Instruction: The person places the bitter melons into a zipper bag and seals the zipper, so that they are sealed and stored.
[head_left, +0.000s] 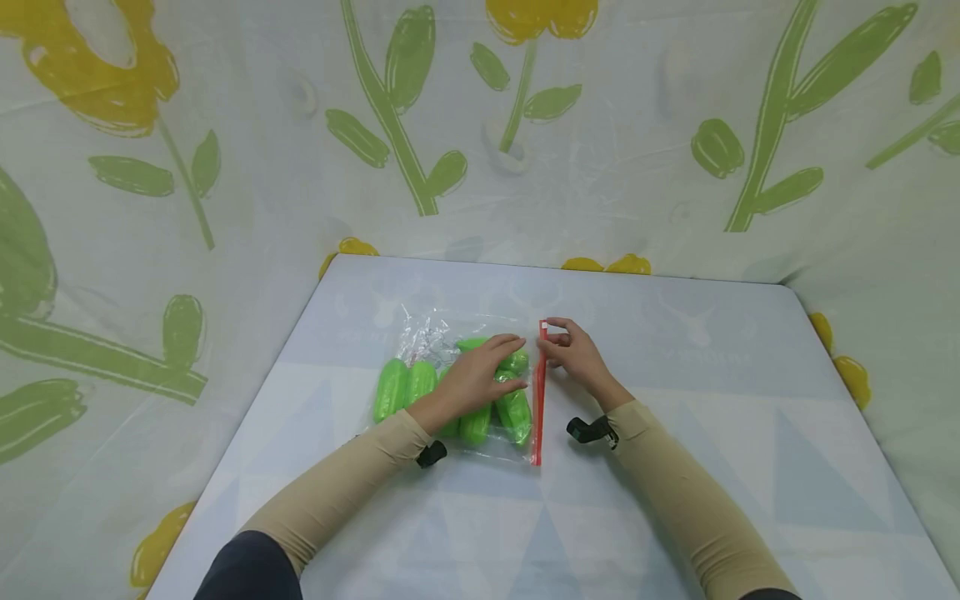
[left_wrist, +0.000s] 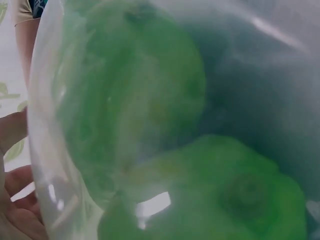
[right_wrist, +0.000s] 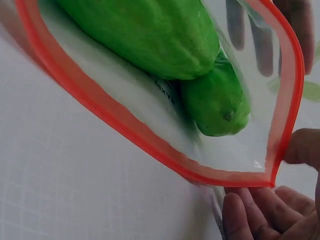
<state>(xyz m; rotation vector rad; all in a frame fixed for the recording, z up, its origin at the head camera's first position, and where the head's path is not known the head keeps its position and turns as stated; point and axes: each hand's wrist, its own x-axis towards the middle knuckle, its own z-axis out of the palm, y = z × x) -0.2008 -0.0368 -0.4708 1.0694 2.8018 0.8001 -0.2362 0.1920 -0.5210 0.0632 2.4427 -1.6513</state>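
A clear zip bag (head_left: 429,332) lies on the table, holding several long green vegetables (head_left: 391,390) that look like cucumbers or small gourds. Along its right side runs a red zip strip (head_left: 538,408) with a white slider (head_left: 543,325) at the far end. My right hand (head_left: 579,354) pinches the bag's far corner by that strip. In the right wrist view, the red-edged mouth (right_wrist: 150,145) gapes, with thumb and fingers (right_wrist: 300,150) at its corner. My left hand (head_left: 480,375) reaches over the bag, fingers extended and apart; whether it touches the plastic I cannot tell.
A pale table (head_left: 675,500) with blue triangle prints carries the bag. Its far edge meets a hanging cloth (head_left: 600,192) printed with flowers and leaves, which also closes off both sides. Small black wrist cameras (head_left: 592,430) hang under the forearms.
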